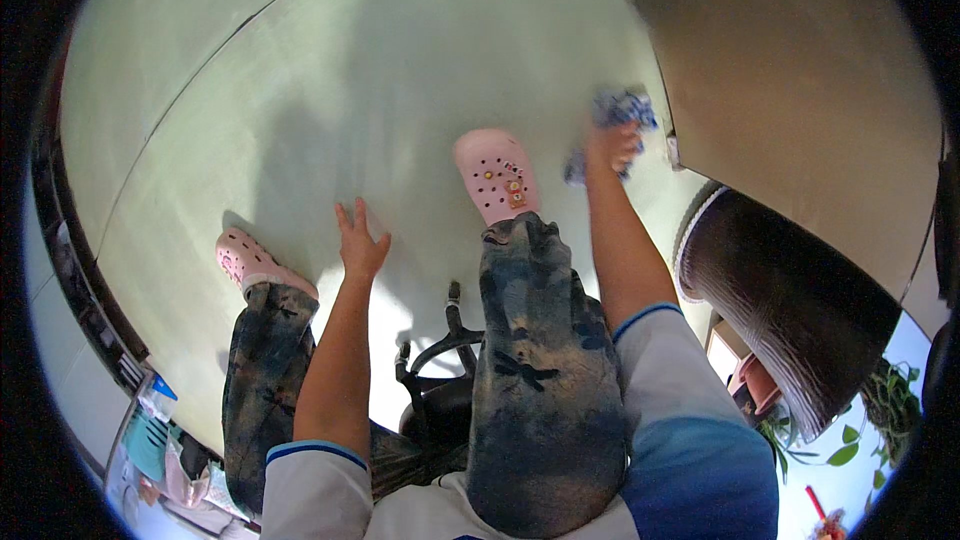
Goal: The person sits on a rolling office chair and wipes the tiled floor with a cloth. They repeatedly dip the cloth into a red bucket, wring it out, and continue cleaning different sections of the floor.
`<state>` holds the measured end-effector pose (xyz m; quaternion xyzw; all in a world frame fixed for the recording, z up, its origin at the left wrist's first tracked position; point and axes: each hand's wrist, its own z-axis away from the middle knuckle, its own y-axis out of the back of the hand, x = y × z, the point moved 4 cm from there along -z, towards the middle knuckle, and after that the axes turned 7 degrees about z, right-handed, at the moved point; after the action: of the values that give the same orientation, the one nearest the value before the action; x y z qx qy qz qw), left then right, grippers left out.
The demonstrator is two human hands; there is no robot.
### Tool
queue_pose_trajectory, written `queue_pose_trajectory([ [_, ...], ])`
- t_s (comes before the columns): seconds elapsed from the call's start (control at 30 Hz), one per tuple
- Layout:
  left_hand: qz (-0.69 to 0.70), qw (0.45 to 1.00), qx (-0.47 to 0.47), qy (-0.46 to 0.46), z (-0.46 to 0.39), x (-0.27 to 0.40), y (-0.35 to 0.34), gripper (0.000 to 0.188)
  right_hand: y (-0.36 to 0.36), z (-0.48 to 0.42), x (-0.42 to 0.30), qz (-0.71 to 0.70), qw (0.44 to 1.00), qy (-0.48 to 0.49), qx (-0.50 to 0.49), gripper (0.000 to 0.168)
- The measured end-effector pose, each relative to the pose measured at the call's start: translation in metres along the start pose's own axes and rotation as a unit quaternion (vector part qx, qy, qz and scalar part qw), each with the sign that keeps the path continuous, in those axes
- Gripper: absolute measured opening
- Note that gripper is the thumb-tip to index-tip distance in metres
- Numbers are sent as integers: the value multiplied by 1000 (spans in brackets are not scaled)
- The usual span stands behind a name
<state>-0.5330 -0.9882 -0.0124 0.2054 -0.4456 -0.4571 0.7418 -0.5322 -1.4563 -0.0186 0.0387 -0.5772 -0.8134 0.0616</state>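
Observation:
A rumpled blue-and-white cloth [626, 106] lies against the pale green floor [427, 52]. My right hand [615, 144], a little blurred, presses on it with curled fingers, and parts of the cloth show on both sides of the hand. My left hand [362, 246] holds nothing; its fingers are spread above or on the floor, which of the two I cannot tell. Between my hands is my right foot in a pink clog [499, 174] with small charms. The other pink clog [259, 264] stands to the left of my left hand.
A brown flat-sided piece of furniture [795, 90] stands right of the cloth. Below it is a dark brown cylindrical object [780, 292] with a pale trimmed edge. A black wheeled chair base [454, 337] shows between my legs. Green plants [889, 405] are at lower right.

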Motion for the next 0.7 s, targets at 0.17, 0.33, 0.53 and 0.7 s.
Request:
queue_pose_trajectory([
  [0.17, 52, 999, -15, 0, -3, -2, 12, 77, -6, 109, -109, 40, 957, 287, -34, 116],
  [0.33, 100, 995, 17, 14, 15, -17, 37, 72, -57, 205, -169, 95, 865, 491, 34, 83],
  [0.53, 178, 982, 31, 57, 48, -52, 36, 70, -87, 290, -192, -31, 755, 649, -86, 57],
  [0.7, 297, 938, -18, 178, 73, -55, 31, 64, -87, 382, -176, -213, 583, 501, -603, 54],
])
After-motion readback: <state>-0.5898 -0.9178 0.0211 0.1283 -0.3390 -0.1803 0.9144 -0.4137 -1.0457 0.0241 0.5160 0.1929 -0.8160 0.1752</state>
